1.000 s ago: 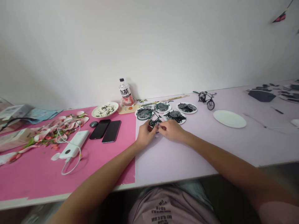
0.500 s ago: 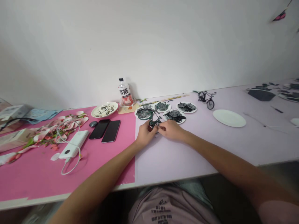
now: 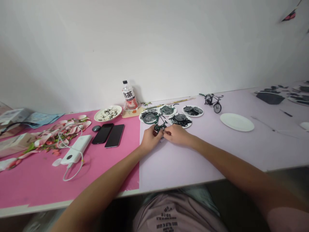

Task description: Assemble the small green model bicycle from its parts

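Note:
Between my hands is a small dark green model bicycle (image 3: pixel 159 124), tilted, its lower part covered by my fingers. My left hand (image 3: pixel 150 138) is closed round its near left side. From the right, the fingertips of my right hand (image 3: pixel 178 133) pinch at the same model, close against the left thumb; the exact piece under them is too small to make out. Just behind lie small white plates of model parts: one with black pieces (image 3: pixel 180 120), one with green wheels (image 3: pixel 167 110) and one with dark wheels (image 3: pixel 193 111).
A finished-looking model bicycle (image 3: pixel 212 101) stands at the back right, near a white plate (image 3: pixel 237 122). To the left are a drink bottle (image 3: pixel 130 96), a plate of small bits (image 3: pixel 108 113), two phones (image 3: pixel 114 136), a power bank (image 3: pixel 76 149) and artificial petals (image 3: pixel 60 133). A screwdriver-like tool (image 3: pixel 286 112) lies far right.
Almost nothing differs. Both hands stay at the model bicycle, with only a very slight shift of the fingers and the view.

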`<state>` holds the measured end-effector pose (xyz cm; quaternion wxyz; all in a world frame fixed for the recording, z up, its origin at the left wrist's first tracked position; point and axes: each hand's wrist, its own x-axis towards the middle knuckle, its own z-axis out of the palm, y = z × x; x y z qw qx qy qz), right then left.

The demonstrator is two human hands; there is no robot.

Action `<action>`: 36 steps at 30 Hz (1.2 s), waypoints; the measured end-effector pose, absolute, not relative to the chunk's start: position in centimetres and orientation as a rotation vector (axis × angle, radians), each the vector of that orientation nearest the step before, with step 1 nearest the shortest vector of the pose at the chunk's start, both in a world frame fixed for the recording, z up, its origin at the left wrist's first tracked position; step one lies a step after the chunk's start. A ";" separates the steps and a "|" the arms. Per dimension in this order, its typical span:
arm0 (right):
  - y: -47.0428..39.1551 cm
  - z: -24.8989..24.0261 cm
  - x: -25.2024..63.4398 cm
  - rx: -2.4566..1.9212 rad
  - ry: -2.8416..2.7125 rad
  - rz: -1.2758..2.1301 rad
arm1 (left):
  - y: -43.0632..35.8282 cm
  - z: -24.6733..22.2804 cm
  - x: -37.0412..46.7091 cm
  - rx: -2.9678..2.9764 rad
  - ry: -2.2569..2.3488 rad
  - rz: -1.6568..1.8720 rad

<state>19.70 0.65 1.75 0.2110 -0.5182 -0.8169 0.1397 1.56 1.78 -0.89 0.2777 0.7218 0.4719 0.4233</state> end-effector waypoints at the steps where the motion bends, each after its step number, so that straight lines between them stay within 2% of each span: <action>1: 0.6 1.7 19.7 -1.436 -2.270 0.393 | 1.8 -0.9 1.6 1.937 1.262 1.136; 36: 0.9 1.6 19.8 -1.419 -2.301 0.452 | 2.1 -1.1 1.4 1.969 1.263 1.120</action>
